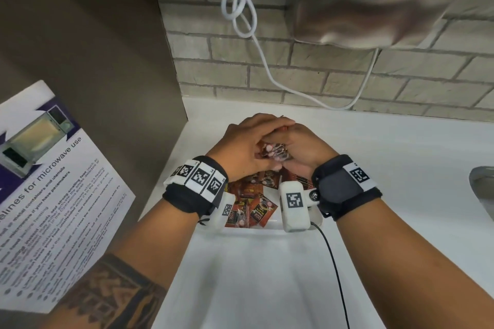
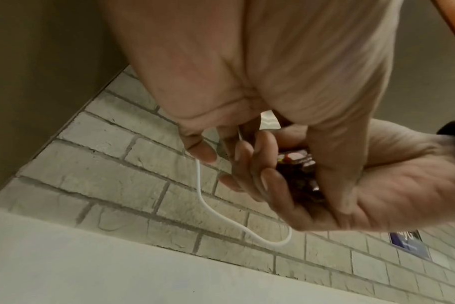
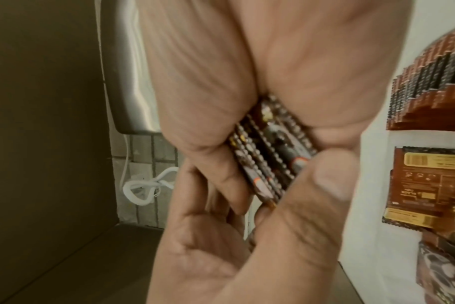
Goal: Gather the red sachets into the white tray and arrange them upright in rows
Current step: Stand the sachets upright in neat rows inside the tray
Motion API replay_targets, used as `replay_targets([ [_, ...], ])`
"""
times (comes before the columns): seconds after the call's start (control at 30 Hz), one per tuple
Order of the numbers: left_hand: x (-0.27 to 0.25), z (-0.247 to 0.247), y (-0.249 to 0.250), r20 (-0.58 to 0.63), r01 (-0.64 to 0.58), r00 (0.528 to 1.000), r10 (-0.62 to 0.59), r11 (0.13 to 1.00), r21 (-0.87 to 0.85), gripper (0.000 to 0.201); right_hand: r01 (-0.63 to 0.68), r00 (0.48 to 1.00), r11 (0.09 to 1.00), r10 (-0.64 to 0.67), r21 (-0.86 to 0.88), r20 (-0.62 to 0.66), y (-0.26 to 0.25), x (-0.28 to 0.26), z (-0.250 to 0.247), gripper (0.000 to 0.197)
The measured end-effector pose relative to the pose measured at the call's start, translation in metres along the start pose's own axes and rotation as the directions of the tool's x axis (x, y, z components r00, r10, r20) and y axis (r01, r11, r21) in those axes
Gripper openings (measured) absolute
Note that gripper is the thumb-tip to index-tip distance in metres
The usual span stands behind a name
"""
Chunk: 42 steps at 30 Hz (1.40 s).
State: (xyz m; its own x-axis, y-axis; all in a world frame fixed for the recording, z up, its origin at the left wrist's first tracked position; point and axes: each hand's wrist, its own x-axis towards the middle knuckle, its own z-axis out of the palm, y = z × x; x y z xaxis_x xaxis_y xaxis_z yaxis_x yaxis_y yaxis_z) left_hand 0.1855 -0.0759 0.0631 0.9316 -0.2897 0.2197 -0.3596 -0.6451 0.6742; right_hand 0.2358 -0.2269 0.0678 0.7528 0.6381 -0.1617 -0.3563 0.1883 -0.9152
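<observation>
Above the white tray (image 1: 270,230), toward twelve o'clock of it, both my hands meet around a stack of red sachets (image 1: 275,152). My right hand (image 1: 304,151) cups the stack, fingers and thumb curled round its edges, while my left hand (image 1: 247,147) lies over the top, fingers wrapped across it. More loose sachets (image 1: 251,203) lie jumbled flat in the tray at six o'clock from my hands. At eleven o'clock a white cable (image 1: 240,8) hangs on the brick wall (image 1: 334,77).
</observation>
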Motion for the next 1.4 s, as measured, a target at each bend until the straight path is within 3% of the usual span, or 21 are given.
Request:
replay_targets([
  [0.23,0.005,-0.006,0.0,-0.006,-0.051,0.999,0.052,0.994,0.098,0.081,0.009,1.0,1.0,-0.009,0.013,-0.011,-0.004,-0.004,0.005,0.022],
  [0.4,0.003,-0.012,-0.009,-0.054,-0.026,0.998,0.035,0.985,0.171,0.083,-0.023,0.982,0.995,0.003,-0.102,-0.19,-0.001,-0.004,0.005,0.021],
  [0.47,0.001,-0.015,-0.01,-0.062,0.019,0.998,-0.011,0.991,0.129,0.093,-0.018,0.967,0.986,-0.025,-0.166,-0.255,-0.001,-0.005,0.008,0.018],
  [0.53,0.0,-0.018,-0.011,-0.106,0.148,0.982,-0.156,0.985,-0.084,0.11,-0.009,0.961,0.987,-0.035,-0.158,-0.275,0.001,-0.006,0.009,0.016],
  [0.57,0.0,-0.02,-0.011,-0.114,0.222,0.959,-0.259,0.939,-0.265,0.114,-0.002,0.963,0.993,-0.029,-0.118,-0.267,0.003,-0.007,0.01,0.017],
  [0.6,0.0,-0.02,-0.01,-0.089,0.281,0.927,-0.364,0.832,-0.478,0.113,0.006,0.969,0.998,-0.022,-0.069,-0.247,0.004,-0.007,0.013,0.019],
  [0.67,0.001,-0.016,-0.015,0.077,0.335,0.882,-0.465,0.504,-0.796,0.092,0.022,0.979,1.0,-0.024,-0.012,-0.2,0.01,-0.007,0.022,0.021],
  [0.7,0.001,-0.013,-0.016,0.163,0.341,0.884,-0.438,0.368,-0.865,0.075,0.031,0.979,0.999,-0.035,-0.021,-0.201,0.014,-0.005,0.027,0.019],
  [0.77,-0.002,-0.008,-0.016,0.256,0.345,0.895,-0.365,0.203,-0.917,0.056,0.057,0.965,0.996,-0.073,-0.07,-0.253,0.024,0.001,0.038,0.018],
  [0.87,-0.005,-0.006,-0.023,0.271,0.321,0.9,-0.341,0.097,-0.942,0.047,0.072,0.921,0.946,-0.184,-0.315,-0.343,0.04,0.008,0.044,0.022],
  [0.93,-0.008,-0.006,-0.027,0.285,0.341,0.887,-0.363,0.101,-0.935,0.042,0.046,0.888,0.865,-0.264,-0.5,-0.375,0.049,0.009,0.043,0.027],
  [1.03,-0.013,-0.003,-0.034,0.281,0.371,0.857,-0.431,0.139,-0.918,0.035,0.033,0.87,0.803,-0.315,-0.595,-0.378,0.058,0.006,0.043,0.034],
  [1.13,-0.017,-0.007,-0.047,0.243,0.372,0.814,-0.528,0.152,-0.916,0.03,-0.028,0.879,0.777,-0.28,-0.629,-0.386,0.073,0.01,0.041,0.043],
  [1.2,-0.02,-0.013,-0.057,0.219,0.377,0.768,-0.602,0.148,-0.914,0.029,-0.134,0.879,0.768,-0.2,-0.626,-0.433,0.087,0.018,0.037,0.061],
  [1.3,-0.025,-0.021,-0.07,0.132,0.428,0.705,-0.697,0.27,-0.863,0.028,-0.369,0.85,0.696,-0.015,-0.616,-0.526,0.102,0.029,0.032,0.07],
  [1.4,-0.028,-0.023,-0.082,0.025,0.541,0.643,-0.766,0.43,-0.723,0.022,-0.503,0.807,0.591,0.061,-0.631,-0.587,0.109,0.04,0.025,0.075],
])
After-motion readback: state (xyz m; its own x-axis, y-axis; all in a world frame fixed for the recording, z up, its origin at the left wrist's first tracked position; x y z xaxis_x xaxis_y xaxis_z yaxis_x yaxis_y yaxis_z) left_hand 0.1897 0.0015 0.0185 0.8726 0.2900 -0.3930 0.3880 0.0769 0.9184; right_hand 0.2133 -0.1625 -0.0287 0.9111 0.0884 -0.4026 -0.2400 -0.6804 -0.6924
